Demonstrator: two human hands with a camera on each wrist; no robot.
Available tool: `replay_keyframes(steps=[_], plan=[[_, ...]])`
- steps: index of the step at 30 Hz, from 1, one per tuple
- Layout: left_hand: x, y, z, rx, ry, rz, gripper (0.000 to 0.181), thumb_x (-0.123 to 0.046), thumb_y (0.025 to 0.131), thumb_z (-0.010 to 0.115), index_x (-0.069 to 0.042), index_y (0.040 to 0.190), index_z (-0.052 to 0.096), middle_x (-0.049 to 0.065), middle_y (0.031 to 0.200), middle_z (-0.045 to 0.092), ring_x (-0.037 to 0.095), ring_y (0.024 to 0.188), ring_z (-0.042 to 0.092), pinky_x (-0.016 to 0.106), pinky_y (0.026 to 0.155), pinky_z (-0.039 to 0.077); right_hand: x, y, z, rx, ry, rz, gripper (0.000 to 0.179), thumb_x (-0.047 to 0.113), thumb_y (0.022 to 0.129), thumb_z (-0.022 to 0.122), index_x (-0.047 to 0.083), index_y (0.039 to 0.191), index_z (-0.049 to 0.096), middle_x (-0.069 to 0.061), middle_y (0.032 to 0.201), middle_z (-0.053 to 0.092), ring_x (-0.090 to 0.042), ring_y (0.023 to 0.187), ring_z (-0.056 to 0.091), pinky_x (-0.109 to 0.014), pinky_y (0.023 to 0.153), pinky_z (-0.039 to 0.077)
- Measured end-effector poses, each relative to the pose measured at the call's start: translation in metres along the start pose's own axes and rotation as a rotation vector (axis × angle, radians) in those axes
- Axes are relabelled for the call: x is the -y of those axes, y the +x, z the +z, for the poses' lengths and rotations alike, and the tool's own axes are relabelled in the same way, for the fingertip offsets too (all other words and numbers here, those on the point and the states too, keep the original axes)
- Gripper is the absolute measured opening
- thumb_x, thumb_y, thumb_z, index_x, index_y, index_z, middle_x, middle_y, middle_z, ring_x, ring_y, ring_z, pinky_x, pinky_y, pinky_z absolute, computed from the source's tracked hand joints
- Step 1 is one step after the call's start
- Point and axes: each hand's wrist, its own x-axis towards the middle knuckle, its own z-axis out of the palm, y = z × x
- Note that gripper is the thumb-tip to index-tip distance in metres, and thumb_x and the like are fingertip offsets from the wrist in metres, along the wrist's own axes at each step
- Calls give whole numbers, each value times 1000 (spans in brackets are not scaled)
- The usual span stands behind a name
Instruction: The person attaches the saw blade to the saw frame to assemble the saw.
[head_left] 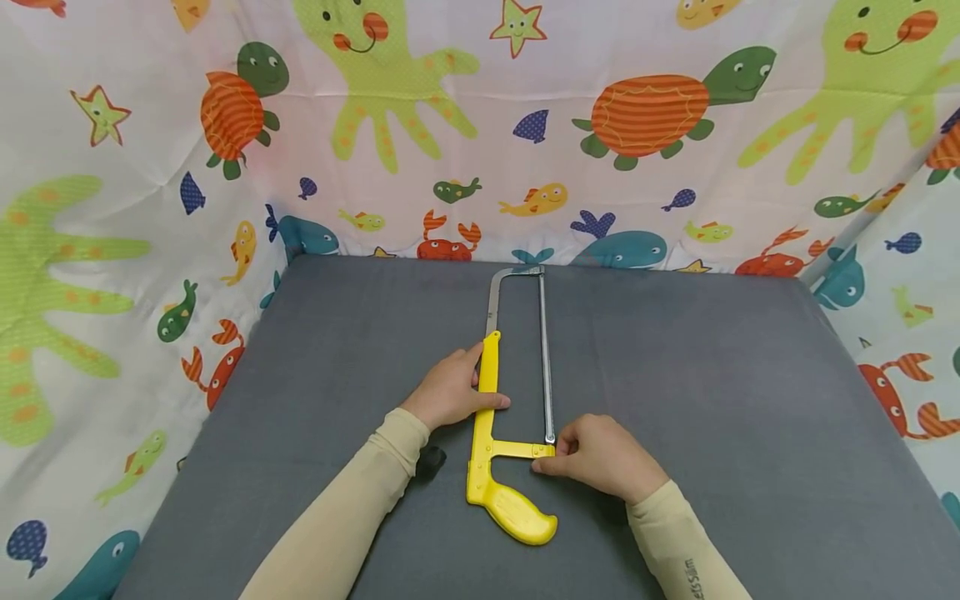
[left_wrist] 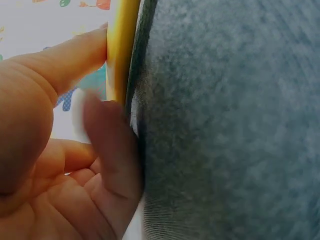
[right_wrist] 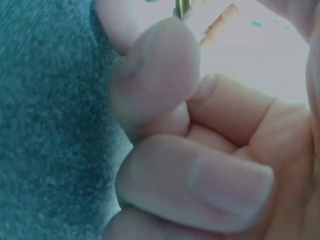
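A hacksaw [head_left: 482, 425] with a yellow frame and handle lies on the grey table, its metal bow pointing away from me. Its silver blade [head_left: 547, 358] runs along the right side, from the bow's far end down to the yellow crosspiece. My left hand [head_left: 450, 390] holds the yellow back bar between thumb and fingers, and the left wrist view shows the bar [left_wrist: 120, 55] at the fingertips. At the crosspiece's right end, by the blade's near end, my right hand [head_left: 603, 457] pinches with thumb and forefinger. Its other fingers [right_wrist: 195, 185] are curled in the right wrist view.
The grey tabletop [head_left: 712, 400] stretches to both sides of the saw. A white cloth [head_left: 450, 108] printed with sea animals hangs behind the table and along its sides. A black wrist device [head_left: 430, 463] shows beneath my left sleeve.
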Motion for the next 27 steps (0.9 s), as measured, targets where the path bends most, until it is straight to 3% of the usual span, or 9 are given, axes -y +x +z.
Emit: replay_keyframes(steps=[3, 5, 10, 17, 20, 27], plan=[[-9, -6, 2, -10, 35, -25, 101, -51, 93, 83, -5, 169, 35, 11, 119, 71, 19, 92, 63, 34, 85, 58, -2, 0, 0, 1, 8, 3, 39, 48, 83, 90, 24, 61, 68, 11, 55, 47, -10, 51, 42, -25, 49, 27], [-14, -9, 4, -15, 61, -37, 98, -48, 95, 81, -2, 168, 35, 12, 118, 74, 19, 92, 66, 36, 87, 60, -2, -1, -1, 5, 14, 9, 39, 48, 83, 90, 24, 61, 69, 11, 56, 48, -10, 51, 42, -25, 50, 28], [-20, -13, 5, -15, 108, -44, 94, -45, 98, 78, 1, 167, 34, 8, 93, 70, 19, 77, 65, 29, 66, 54, -1, -1, -3, 21, 29, 2, 37, 46, 84, 90, 23, 62, 71, 11, 56, 49, -9, 52, 43, -25, 50, 29], [-17, -11, 5, 34, 67, -81, 92, -39, 101, 75, -1, 170, 28, 10, 83, 68, 18, 53, 65, 24, 47, 47, -3, 0, -5, 42, 53, -31, 35, 45, 84, 88, 21, 64, 72, 12, 57, 49, -9, 53, 43, -25, 50, 28], [-16, -11, 5, 58, 37, -93, 93, -37, 102, 75, -2, 171, 24, 9, 77, 67, 19, 45, 66, 22, 43, 48, -5, 0, -6, 64, 65, -46, 35, 44, 86, 87, 20, 65, 72, 12, 58, 48, -9, 53, 42, -25, 51, 29], [-14, -10, 5, 63, 8, -71, 92, -33, 103, 74, -1, 172, 22, 8, 73, 67, 20, 44, 66, 23, 43, 48, -11, 1, -10, 125, 92, -57, 29, 40, 88, 85, 20, 70, 76, 13, 60, 50, -7, 56, 43, -24, 53, 31]])
